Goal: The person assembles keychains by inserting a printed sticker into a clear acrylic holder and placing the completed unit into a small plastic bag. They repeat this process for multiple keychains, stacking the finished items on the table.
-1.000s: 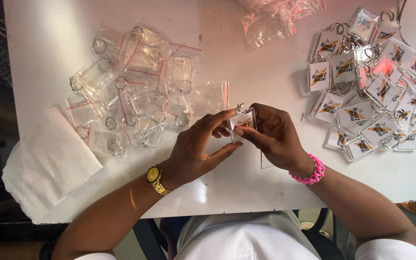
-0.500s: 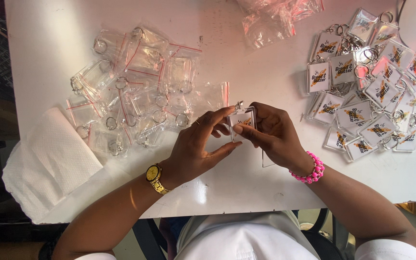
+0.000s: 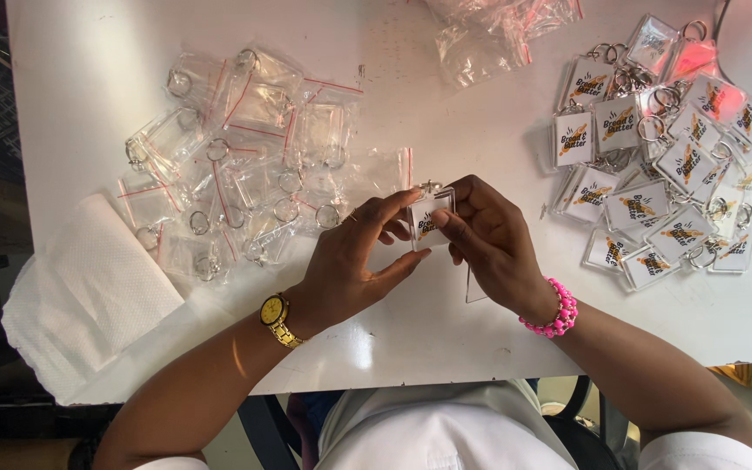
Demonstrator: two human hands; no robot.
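A small clear plastic keychain (image 3: 426, 218) sits between both hands above the middle of the white bench (image 3: 446, 122), near its front edge. It is a flat rectangle standing on end, its long axis running roughly away from the person, with the metal loop end pointing to the far side of the bench and the face turned up toward the camera. Inside the clear shell is a white card with a dark and orange-yellow printed mark; the lower corner is covered by fingers.

The left hand (image 3: 354, 261) pinches the keychain from its left side, thumb and fingertips closed on its edge, a gold wristwatch (image 3: 275, 315) on the wrist. The right hand (image 3: 491, 239) closes on the right side, thumb across the lower face, a pink bead bracelet (image 3: 553, 312) on the wrist. Both grips are nearly shut, holding only this piece.

Just under the right hand a thin clear plastic piece (image 3: 473, 289) lies flat on the bench. To the left lies a heap of empty clear keychains in small bags with red strips (image 3: 245, 165), and beyond it a folded white paper towel (image 3: 89, 287) at the bench corner. To the right a pile of finished keychains with printed cards (image 3: 663, 183) spreads out, and crumpled empty bags (image 3: 498, 35) lie at the far edge.
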